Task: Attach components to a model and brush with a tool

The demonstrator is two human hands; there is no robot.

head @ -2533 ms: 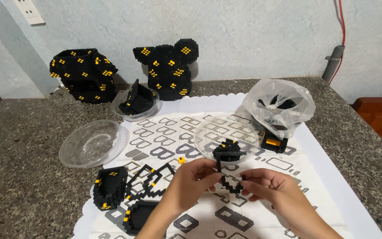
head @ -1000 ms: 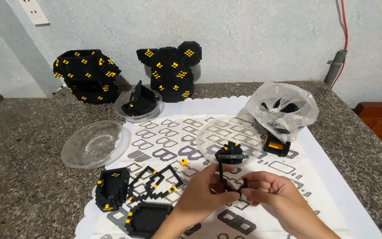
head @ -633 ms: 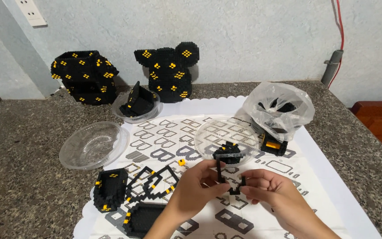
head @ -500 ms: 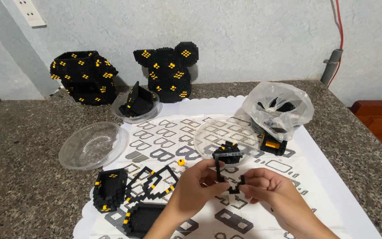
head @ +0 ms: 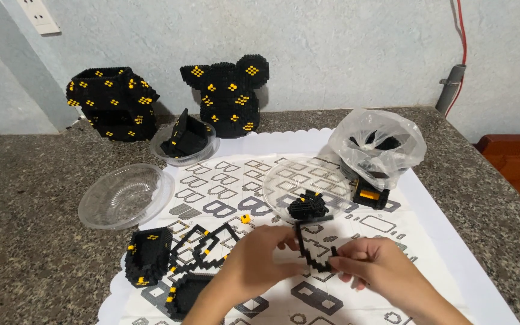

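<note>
Holding a thin black brick frame [head: 309, 253] between them, both hands work at the near edge of the table. The left hand [head: 259, 262] pinches the frame's left upright with its fingertips closed on it; the right hand [head: 373, 269] grips the frame's lower right end, fingers curled shut around it. The frame is raised just above a white paper mat [head: 434, 222] printed with grey outline shapes.

Just beyond the frame, a clear shallow dish [head: 284, 174] lies on the mat with a small black-and-yellow brick lump [head: 308, 205] in its near part. Right of the dish stands a crumpled clear plastic bag [head: 379, 145] with dark pieces inside, and a small black and orange brick block [head: 369, 195] sits at its near side. A single yellow piece [head: 245, 219] lies on the mat left of the dish.

To the left of the hands lie a black open zigzag brick outline [head: 203, 247], a small black brick box [head: 148, 255] with yellow spots, and a flat black tray-like piece [head: 185, 295] nearer still. Farther left, an empty clear bowl [head: 126, 195] rests half on the grey speckled table [head: 25, 241]. Far off, a second clear bowl [head: 207, 150] holds a black wedge, and two large black models dotted with yellow stand against the wall: a boxy one [head: 112, 102] at left, a round-eared one [head: 227, 96] beside it.
</note>
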